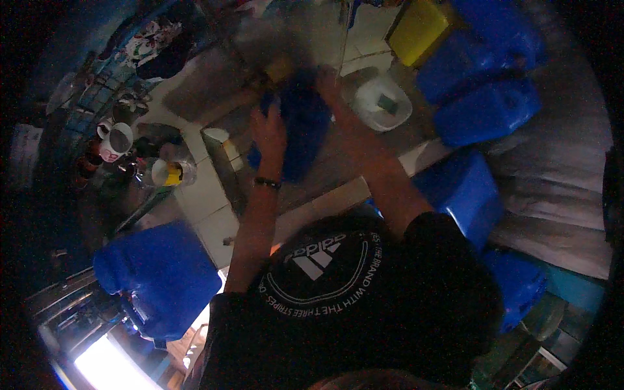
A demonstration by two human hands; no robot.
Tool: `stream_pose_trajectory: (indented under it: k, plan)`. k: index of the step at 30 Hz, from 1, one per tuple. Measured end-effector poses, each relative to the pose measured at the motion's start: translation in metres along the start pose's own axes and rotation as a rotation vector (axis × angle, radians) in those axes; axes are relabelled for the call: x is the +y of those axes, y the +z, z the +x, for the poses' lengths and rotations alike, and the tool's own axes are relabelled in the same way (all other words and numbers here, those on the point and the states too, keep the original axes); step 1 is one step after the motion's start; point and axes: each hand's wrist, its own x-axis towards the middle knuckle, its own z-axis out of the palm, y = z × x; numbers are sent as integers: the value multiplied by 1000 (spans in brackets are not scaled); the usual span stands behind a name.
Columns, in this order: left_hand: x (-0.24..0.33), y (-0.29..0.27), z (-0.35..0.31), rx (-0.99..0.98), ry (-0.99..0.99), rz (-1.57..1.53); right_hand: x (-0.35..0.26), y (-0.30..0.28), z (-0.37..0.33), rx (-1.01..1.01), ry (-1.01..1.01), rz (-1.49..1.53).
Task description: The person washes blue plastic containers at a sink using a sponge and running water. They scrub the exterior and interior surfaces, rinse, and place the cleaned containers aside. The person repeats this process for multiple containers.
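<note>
A dark blue plastic container [304,133], probably a jerrycan, is between my hands over a sunken grey-brown area edged with pale tiles. My left hand [268,127] is closed on the container's left side, with a dark beaded bracelet at the wrist. My right hand [328,88] reaches to its far right edge; its fingers are blurred and dim, so their grip cannot be made out. Just right of that hand is a white plastic tub [401,110] with a green sponge-like piece [387,104] in it. A small yellowish thing [279,67] shows blurred beyond the container.
Several blue jerrycans [484,110] stand at the right, beside a yellow container [418,31]. Another blue jerrycan [162,276] is at the near left. Left of the tiles are a white mug [119,138], a clear tub [187,173] and clutter. Grey corrugated sheeting [552,188] lies far right.
</note>
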Motion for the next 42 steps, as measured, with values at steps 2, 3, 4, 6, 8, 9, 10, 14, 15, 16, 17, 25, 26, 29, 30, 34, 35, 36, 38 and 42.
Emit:
stream_pose_trajectory:
  k: [2, 3, 4, 6, 8, 9, 10, 14, 15, 16, 17, 25, 26, 29, 30, 34, 35, 36, 38, 42]
  plan:
    - [-3, -2, 0, 26, 23, 17, 16, 9, 13, -140, -87, 28]
    - [-4, -3, 0, 15, 10, -25, 22, 11, 5, 28, -94, 217]
    - [-4, -4, -1, 6, -7, -68, 29, 8, 0, 19, 33, 220]
    - [-4, -6, -4, -56, -9, -121, 43, -6, -22, -73, 221, 184]
    - [-4, -9, -9, -157, 14, -112, 59, -20, -31, -17, -63, -47]
    - [-4, -9, -11, -184, 29, -173, 65, -21, -26, -109, -197, -156]
    - [-4, -10, -12, -211, 32, -204, 73, -22, -22, -188, -339, -252]
    - [-4, -13, -13, -227, 72, -284, 77, 18, 35, -601, -581, -297]
    - [-4, -14, -11, -236, 29, -263, 77, 24, 45, -621, -633, -254]
    - [-3, -15, -11, -256, -18, -243, 80, 24, 53, -613, -671, -345]
    - [-2, -16, -11, -307, -82, -206, 85, 17, 61, -600, -713, -440]
    - [14, -25, -5, -141, -123, -158, 28, -48, -28, 17, 333, 540]
    - [16, -26, -3, -222, -155, -111, 5, -41, -45, 190, 225, 364]
    - [16, -28, 3, -341, -197, -221, -47, -33, -98, 330, 94, -50]
    - [15, -29, 3, -297, -163, -216, -51, -37, -105, 300, 95, -64]
    - [11, -30, 0, -237, -164, -213, -34, -78, -100, 39, 12, 48]
    - [10, -29, -1, -249, -202, -220, -24, -90, -86, -50, -20, 91]
    - [9, -29, -3, -187, -135, -211, -17, -99, -69, -141, -48, 130]
    - [6, -25, -3, -55, -5, -195, -9, -110, -24, -332, -116, 155]
    - [-5, -15, 4, -119, -71, -201, -4, -115, 63, -754, -280, 274]
